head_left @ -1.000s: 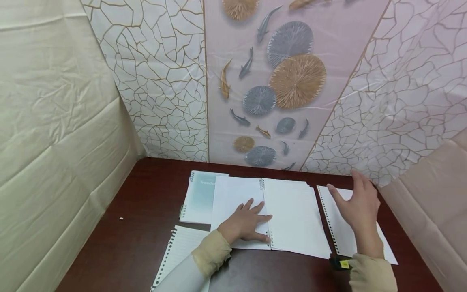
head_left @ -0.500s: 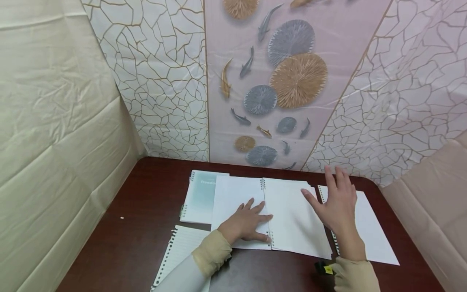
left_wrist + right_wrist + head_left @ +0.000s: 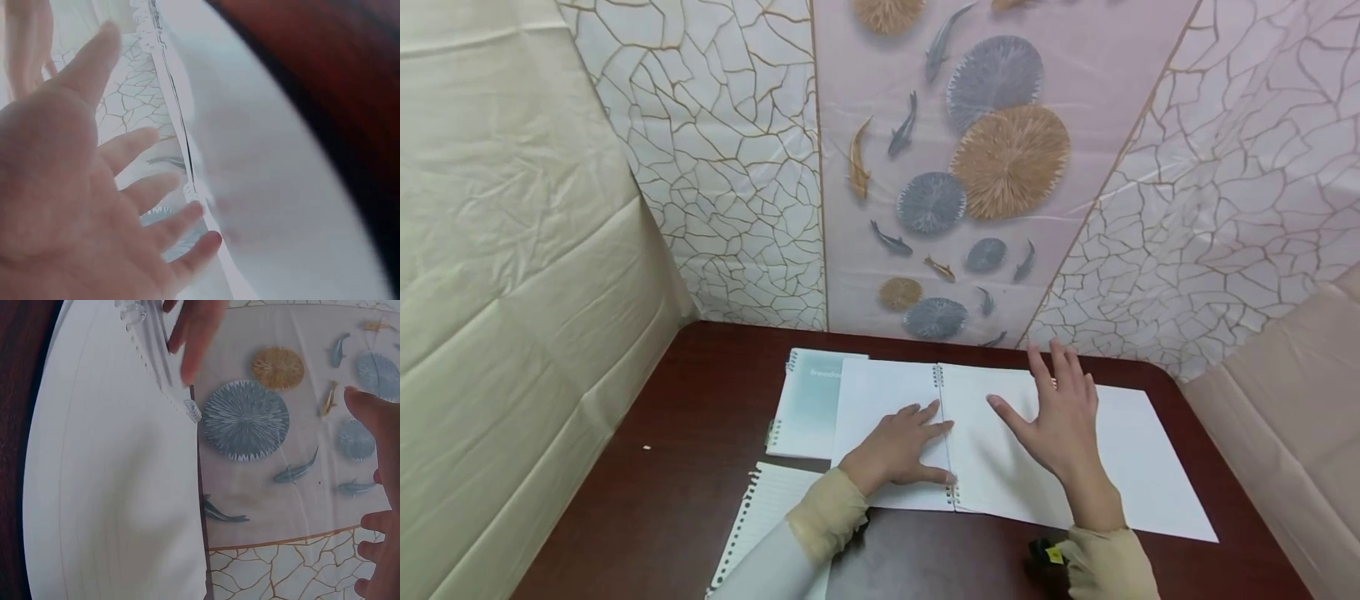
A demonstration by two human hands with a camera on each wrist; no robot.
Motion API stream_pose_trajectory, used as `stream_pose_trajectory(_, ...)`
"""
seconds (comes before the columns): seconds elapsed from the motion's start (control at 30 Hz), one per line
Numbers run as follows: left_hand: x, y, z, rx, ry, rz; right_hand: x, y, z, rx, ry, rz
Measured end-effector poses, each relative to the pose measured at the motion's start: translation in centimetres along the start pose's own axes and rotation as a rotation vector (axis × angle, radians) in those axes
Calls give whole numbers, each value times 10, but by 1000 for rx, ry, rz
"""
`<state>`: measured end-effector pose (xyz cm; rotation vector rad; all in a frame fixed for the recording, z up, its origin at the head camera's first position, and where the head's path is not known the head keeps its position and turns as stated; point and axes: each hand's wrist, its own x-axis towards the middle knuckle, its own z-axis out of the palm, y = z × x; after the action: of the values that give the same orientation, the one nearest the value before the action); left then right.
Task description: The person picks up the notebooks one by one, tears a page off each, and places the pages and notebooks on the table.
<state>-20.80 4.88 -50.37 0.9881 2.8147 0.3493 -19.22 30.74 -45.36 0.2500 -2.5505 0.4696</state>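
Note:
An open spiral notebook (image 3: 992, 475) with white pages lies in the middle of the table in the head view. My left hand (image 3: 898, 450) is on its left page, fingers spread, the tips reaching the coil binding (image 3: 190, 190). Over the right page hovers my right hand (image 3: 1063, 425), its fingers straight and the thumb held apart. Nothing is in its grasp, and the right wrist view shows it clear of the lined page (image 3: 125, 475). Partly behind the right hand, a loose white sheet (image 3: 1157, 475) lies at the right.
A teal-covered spiral notebook (image 3: 811, 408) lies partly under the open one's left side. A torn, lined sheet (image 3: 767, 508) with ragged holes is at front left, partly under the left sleeve. A black device with a yellow label (image 3: 1054, 555) is at the right wrist. Patterned cloth (image 3: 745, 167) stands behind the table.
My right hand has moved left, from above the loose sheet at the right to above the notebook's right page. The left hand has stayed nearly in place.

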Motion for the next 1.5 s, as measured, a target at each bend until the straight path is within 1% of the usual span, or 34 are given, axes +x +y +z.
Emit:
stream_pose_trajectory(0.17,4,-7,-6,-6,112,-18,1,-5,3,-5,-6,-24)
stream_pose_trajectory(0.23,6,-10,-11,-13,166,-47,1,-7,5,-7,-11,-26)
stream_pose_trajectory(0.3,7,-13,-16,-40,219,-97,1,-8,7,-8,-17,-29)
stream_pose_trajectory(0.4,6,-18,-23,-97,291,-193,0,-10,12,-10,-36,-33)
stream_pose_trajectory(0.47,5,-23,-27,-125,324,-259,-1,-12,15,-6,-49,-37)
stream_pose_trajectory(0.53,4,-29,-30,-132,344,-319,-2,-13,19,-1,-59,-40)
stream_pose_trajectory(0.63,1,-38,-36,-133,352,-390,-4,-14,22,0,-71,-38)
stream_pose_trajectory(0.77,-4,-48,-42,-143,354,-469,-6,-14,25,-7,-86,-24)
stream_pose_trajectory(0.87,-8,-54,-44,-157,352,-531,-7,-14,26,-11,-101,-12)
stream_pose_trajectory(0.97,-12,-58,-44,-177,352,-577,-7,-15,27,-13,-120,-3)
stream_pose_trajectory(1.1,-16,-58,-43,-207,360,-615,-8,-17,29,-9,-143,11)
stream_pose_trajectory(1.33,-19,-55,-41,-234,332,-687,-8,-19,33,-10,-174,44)
stream_pose_trajectory(1.43,-18,-55,-37,-224,309,-716,-8,-19,34,-21,-197,58)
stream_pose_trajectory(1.5,-18,-53,-35,-193,287,-731,-8,-19,34,-26,-209,64)
